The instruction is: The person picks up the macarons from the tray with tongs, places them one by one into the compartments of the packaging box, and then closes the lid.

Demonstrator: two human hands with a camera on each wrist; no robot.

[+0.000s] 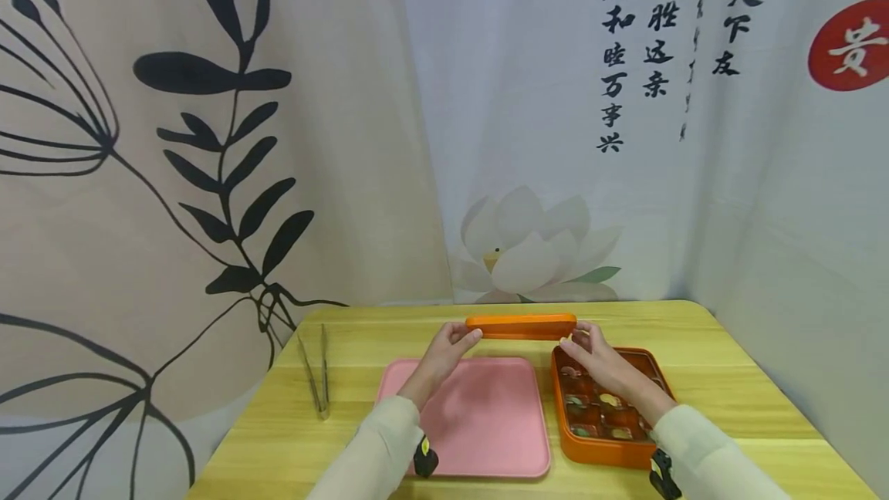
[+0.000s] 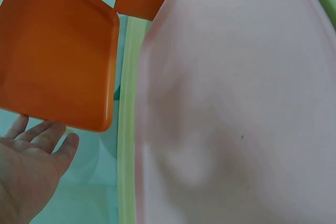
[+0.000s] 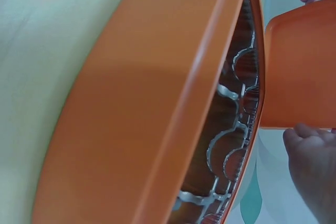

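An orange lid (image 1: pixel 521 327) is held up over the far part of the table, between my two hands. At its left end, my left hand (image 1: pixel 444 353) grips the edge. My right hand (image 1: pixel 603 361) holds the right end by its edge. The left wrist view shows the flat face of the lid (image 2: pixel 55 51) with the left fingers at its rim. Below the right hand stands an orange box (image 1: pixel 590 450) without a cover, its inside split into compartments that hold several small items. Glare and the right forearm partly hide those contents.
A pink tray (image 1: pixel 486 430) lies on the wooden table (image 1: pixel 729 400), left of the box and under the left arm. Metal tongs (image 1: pixel 323 376) lie at the table's left side. A printed curtain (image 1: pixel 361 137) hangs right behind the table.
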